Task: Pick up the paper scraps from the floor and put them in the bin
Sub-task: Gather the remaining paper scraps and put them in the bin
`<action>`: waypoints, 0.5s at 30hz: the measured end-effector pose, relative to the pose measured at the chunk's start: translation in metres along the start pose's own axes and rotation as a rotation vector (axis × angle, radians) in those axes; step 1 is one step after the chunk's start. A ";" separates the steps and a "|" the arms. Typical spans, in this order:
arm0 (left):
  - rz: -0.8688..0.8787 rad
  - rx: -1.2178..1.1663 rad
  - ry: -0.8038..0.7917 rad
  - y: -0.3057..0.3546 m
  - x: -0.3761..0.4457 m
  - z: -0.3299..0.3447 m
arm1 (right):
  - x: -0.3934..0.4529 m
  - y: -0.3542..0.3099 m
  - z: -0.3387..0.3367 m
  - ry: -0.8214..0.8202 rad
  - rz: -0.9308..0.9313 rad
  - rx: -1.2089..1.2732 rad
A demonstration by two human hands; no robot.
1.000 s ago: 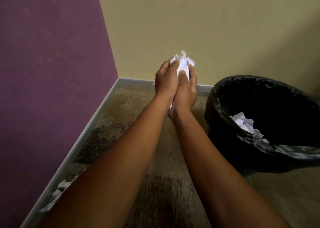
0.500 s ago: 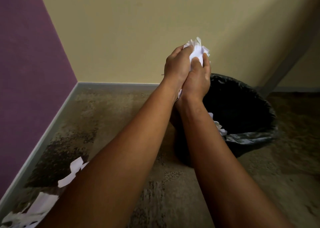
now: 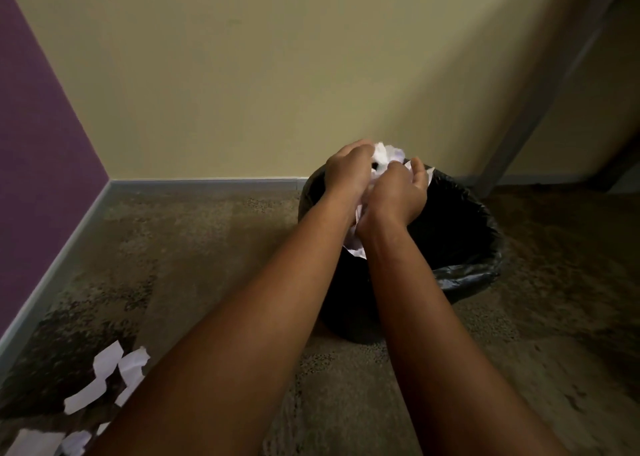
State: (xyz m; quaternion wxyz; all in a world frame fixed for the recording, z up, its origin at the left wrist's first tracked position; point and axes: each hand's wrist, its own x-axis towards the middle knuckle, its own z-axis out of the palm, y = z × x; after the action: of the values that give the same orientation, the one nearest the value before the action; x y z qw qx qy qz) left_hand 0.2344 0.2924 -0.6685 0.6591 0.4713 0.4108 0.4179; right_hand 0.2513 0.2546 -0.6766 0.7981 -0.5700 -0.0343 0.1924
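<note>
Scraps [image 3: 387, 154], light and crushable, sat cupped over the bin [image 3: 460, 234], left hand [image 3: 348, 170] and right hand [image 3: 396, 196] fingers curled around them

Single head-worn view looks forward and down, near the hands [image 3: 375, 185].

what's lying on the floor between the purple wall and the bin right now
In the head view, mostly bare brown carpet. Nearer the camera, by the purple wall, loose paper scraps lie on the floor, well apart from the bin.
</note>
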 end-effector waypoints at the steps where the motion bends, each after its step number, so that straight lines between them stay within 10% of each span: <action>1: -0.012 0.016 0.005 -0.001 0.000 -0.003 | 0.000 -0.002 -0.001 0.004 0.003 -0.025; 15: 0.117 -0.232 0.147 0.009 0.007 -0.045 | -0.032 0.008 0.023 -0.175 -0.007 -0.048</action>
State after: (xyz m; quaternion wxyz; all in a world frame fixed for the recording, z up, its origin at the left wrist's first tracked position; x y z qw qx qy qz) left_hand 0.1930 0.3135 -0.6703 0.6518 0.3832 0.3787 0.5337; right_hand 0.2129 0.2662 -0.6710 0.7787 -0.5700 -0.1106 0.2376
